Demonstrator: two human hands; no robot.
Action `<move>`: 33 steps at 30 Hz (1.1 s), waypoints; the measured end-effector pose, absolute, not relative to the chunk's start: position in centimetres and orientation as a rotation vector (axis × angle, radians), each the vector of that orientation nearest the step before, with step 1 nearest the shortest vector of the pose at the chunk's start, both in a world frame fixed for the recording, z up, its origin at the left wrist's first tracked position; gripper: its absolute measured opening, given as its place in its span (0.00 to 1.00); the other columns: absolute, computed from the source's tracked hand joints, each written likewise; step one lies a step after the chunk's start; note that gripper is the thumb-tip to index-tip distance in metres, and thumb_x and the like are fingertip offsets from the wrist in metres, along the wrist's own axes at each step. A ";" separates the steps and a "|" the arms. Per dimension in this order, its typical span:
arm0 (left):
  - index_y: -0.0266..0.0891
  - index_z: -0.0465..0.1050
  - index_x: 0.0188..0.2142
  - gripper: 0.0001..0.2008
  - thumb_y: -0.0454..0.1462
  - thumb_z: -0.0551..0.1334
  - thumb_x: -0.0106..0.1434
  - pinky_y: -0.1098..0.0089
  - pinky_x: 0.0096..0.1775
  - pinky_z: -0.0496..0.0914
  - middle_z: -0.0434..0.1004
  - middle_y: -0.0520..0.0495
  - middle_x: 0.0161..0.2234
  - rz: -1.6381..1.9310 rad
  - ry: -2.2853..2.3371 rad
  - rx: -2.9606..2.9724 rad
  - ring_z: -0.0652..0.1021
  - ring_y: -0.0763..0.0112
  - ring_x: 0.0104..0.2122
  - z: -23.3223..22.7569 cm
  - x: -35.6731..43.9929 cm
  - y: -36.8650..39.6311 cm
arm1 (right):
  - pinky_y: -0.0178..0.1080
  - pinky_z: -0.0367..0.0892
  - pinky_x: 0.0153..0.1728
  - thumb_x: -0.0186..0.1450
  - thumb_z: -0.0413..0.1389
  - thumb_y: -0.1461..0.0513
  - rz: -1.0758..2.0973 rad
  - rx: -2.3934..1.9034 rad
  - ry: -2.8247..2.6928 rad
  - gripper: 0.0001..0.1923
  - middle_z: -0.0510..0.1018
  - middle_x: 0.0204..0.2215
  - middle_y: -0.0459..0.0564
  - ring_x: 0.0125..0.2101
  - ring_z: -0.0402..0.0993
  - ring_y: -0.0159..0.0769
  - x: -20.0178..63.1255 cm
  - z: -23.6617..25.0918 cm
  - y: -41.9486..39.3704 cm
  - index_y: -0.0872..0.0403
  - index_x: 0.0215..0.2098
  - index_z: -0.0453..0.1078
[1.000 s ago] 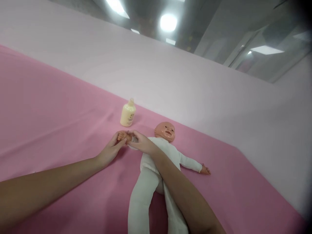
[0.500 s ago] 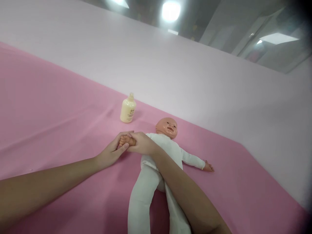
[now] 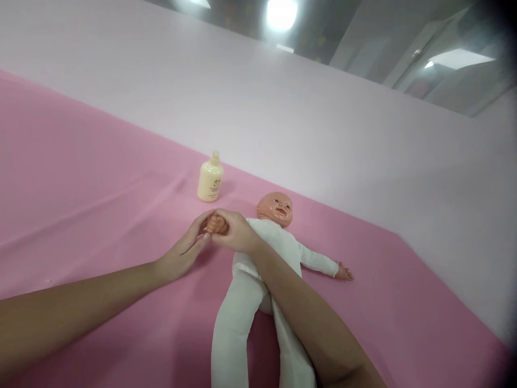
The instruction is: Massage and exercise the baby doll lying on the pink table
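Note:
A baby doll (image 3: 278, 245) in a white suit lies on its back on a pink cloth (image 3: 81, 178), head towards the far wall. Both my hands meet at the doll's small plastic hand (image 3: 217, 223) on its left-side arm. My right hand (image 3: 234, 233) wraps around the doll's wrist and sleeve. My left hand (image 3: 186, 249) pinches the doll's hand from the left with thumb and fingers. A cream lotion bottle (image 3: 210, 180) stands upright just beyond my hands.
The doll's other arm (image 3: 323, 265) stretches out to the right, its legs (image 3: 234, 334) point towards me under my right forearm. A pale pink wall (image 3: 283, 118) rises behind the cloth. Pink cloth spreads wide to the left.
My hands have shifted slightly along the doll's arm, and my left fingers now close around the doll's hand. The view tilted a little; the bottle and doll stay put.

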State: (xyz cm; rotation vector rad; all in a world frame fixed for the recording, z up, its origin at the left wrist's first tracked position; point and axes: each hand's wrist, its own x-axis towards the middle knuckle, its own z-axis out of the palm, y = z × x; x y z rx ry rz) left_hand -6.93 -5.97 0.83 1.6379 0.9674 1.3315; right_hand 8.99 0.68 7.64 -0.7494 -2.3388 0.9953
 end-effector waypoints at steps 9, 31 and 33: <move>0.48 0.47 0.67 0.29 0.47 0.51 0.70 0.56 0.66 0.51 0.48 0.45 0.69 1.248 0.953 1.644 0.52 0.57 0.68 1.2 -7.0 -6.3 | 0.32 0.58 0.28 0.54 0.63 0.52 1.040 -0.858 -2.306 0.18 0.65 0.23 0.40 0.26 0.59 0.27 9.2 7.7 0.7 0.53 0.26 0.60; 0.54 0.32 0.69 0.36 0.50 0.52 0.69 0.54 0.66 0.48 0.44 0.47 0.70 1.273 1.047 1.487 0.52 0.58 0.68 0.7 -7.1 -5.8 | 0.35 0.65 0.41 0.69 0.50 0.52 1.249 -0.614 -2.344 0.14 0.72 0.35 0.46 0.36 0.69 0.31 8.9 7.3 1.2 0.52 0.46 0.65; 0.55 0.28 0.69 0.37 0.50 0.52 0.69 0.52 0.65 0.52 0.48 0.45 0.69 1.287 1.037 1.452 0.57 0.57 0.66 0.7 -7.0 -5.7 | 0.36 0.65 0.42 0.69 0.50 0.52 1.276 -0.609 -2.324 0.15 0.72 0.37 0.46 0.38 0.69 0.31 8.9 7.4 1.1 0.51 0.50 0.65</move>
